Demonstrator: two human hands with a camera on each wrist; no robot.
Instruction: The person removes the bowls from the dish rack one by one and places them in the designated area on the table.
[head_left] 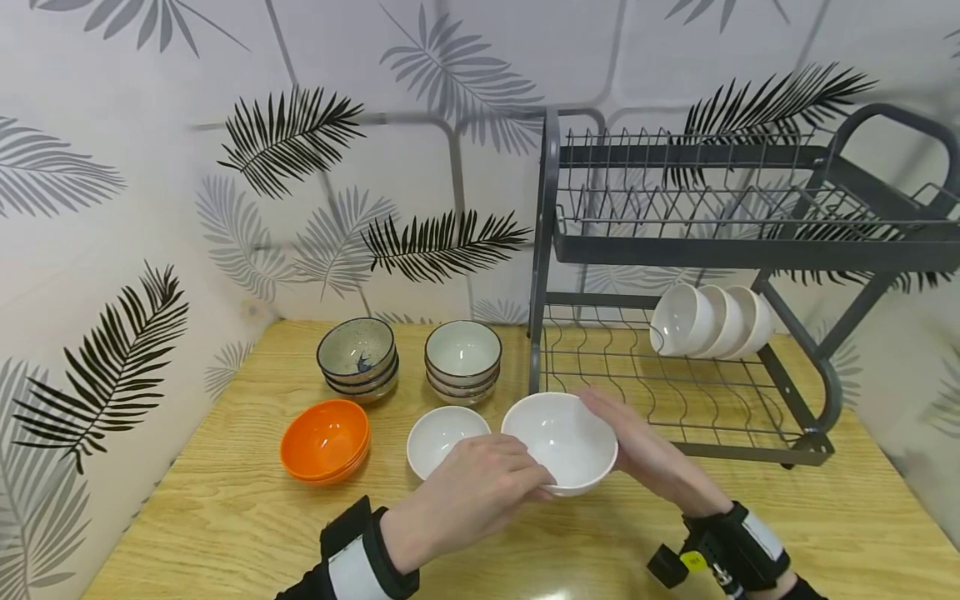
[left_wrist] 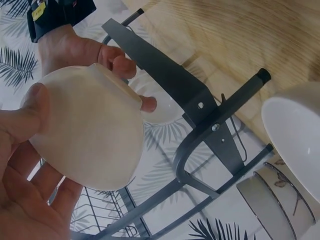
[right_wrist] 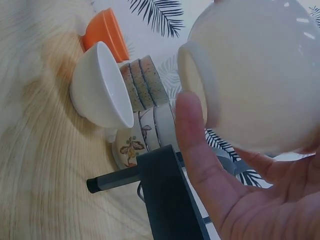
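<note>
Currently we hold the white bowl (head_left: 558, 442) above the desk (head_left: 225, 517), left hand (head_left: 465, 496) and right hand (head_left: 648, 454) fingers curled around its sides, beside the dish rack (head_left: 720, 250).

right hand (right_wrist: 240, 200) cradles white bowl (right_wrist: 255, 75) | small white bowl (right_wrist: 100, 87), orange bowl (right_wrist: 105, 32) behind

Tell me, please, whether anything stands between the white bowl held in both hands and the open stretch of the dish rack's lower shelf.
Nothing visible does. The white bowl, held by the left hand and right hand, sits just in front of the rack's lower shelf. The wire there is bare; the three white bowls lean at its far right end.
</note>
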